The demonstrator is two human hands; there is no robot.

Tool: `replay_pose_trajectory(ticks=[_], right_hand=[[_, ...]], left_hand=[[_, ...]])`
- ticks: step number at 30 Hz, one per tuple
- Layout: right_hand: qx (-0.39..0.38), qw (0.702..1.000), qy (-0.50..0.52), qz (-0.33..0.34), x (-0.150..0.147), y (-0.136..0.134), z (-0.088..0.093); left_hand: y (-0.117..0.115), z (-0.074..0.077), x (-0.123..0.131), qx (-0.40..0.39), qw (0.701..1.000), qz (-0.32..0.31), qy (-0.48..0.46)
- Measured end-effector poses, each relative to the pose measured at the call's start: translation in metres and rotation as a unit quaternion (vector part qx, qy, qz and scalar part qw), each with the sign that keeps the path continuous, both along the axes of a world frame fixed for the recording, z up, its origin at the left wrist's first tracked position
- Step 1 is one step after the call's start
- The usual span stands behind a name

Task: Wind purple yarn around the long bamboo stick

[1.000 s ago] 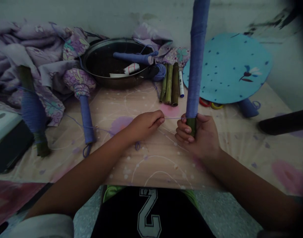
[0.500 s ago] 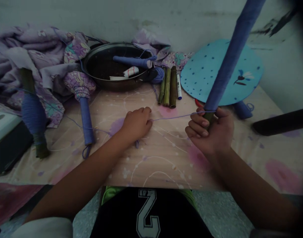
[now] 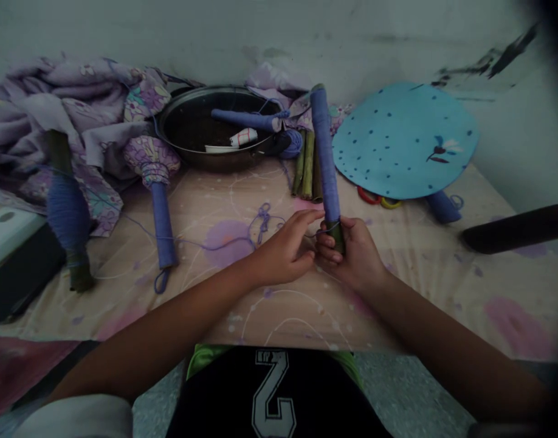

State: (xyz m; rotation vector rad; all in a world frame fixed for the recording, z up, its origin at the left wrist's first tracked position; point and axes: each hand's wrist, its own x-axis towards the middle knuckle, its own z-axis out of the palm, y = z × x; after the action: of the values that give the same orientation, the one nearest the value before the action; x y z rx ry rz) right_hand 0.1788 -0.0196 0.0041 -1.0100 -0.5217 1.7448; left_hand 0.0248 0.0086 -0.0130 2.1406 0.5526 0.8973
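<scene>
My right hand (image 3: 352, 249) is closed around the bare green lower end of a bamboo stick (image 3: 327, 158), most of which is wound with purple yarn. The stick stands nearly upright, leaning slightly left at the top. My left hand (image 3: 290, 243) is just left of it, thumb and forefinger apart, fingertips at the lower edge of the winding. A loose strand of purple yarn (image 3: 263, 222) lies slack and looped on the table beside my left hand, and a thin strand crosses the stick's bare end.
Left are a yarn-wound spool (image 3: 69, 207) and a purple-handled cloth-headed stick (image 3: 163, 225). Behind stand a dark pan (image 3: 183, 146), bamboo pieces (image 3: 307, 170) and a round blue fan (image 3: 397, 140). Scissors (image 3: 369, 196) lie under the fan; a dark tube (image 3: 516, 228) juts in right.
My right hand has brought the stick left and lower, toward the middle. My left hand has moved right to meet it and its fingers have spread; the taut yarn has gone slack.
</scene>
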Motion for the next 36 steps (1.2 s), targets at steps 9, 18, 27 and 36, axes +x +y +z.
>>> replay_pose_trajectory(ticks=[9, 18, 27, 36], right_hand=[[0.052, 0.995, -0.081, 0.005, -0.018, -0.011, 0.0], [0.081, 0.986, -0.145, 0.01, -0.025, -0.015, -0.003], [0.066, 0.991, -0.115, 0.008, -0.019, -0.013, -0.001], [0.053, 0.997, -0.042, 0.037, -0.019, -0.012, 0.0]], left_hand=[[-0.004, 0.001, 0.008, -0.223, 0.97, 0.035, -0.092], [-0.003, 0.003, 0.009, -0.152, 0.98, 0.116, -0.06], [0.001, 0.009, 0.003, -0.209, 0.967, 0.142, -0.035], [0.004, 0.01, 0.008, -0.366, 0.924, 0.04, -0.104]])
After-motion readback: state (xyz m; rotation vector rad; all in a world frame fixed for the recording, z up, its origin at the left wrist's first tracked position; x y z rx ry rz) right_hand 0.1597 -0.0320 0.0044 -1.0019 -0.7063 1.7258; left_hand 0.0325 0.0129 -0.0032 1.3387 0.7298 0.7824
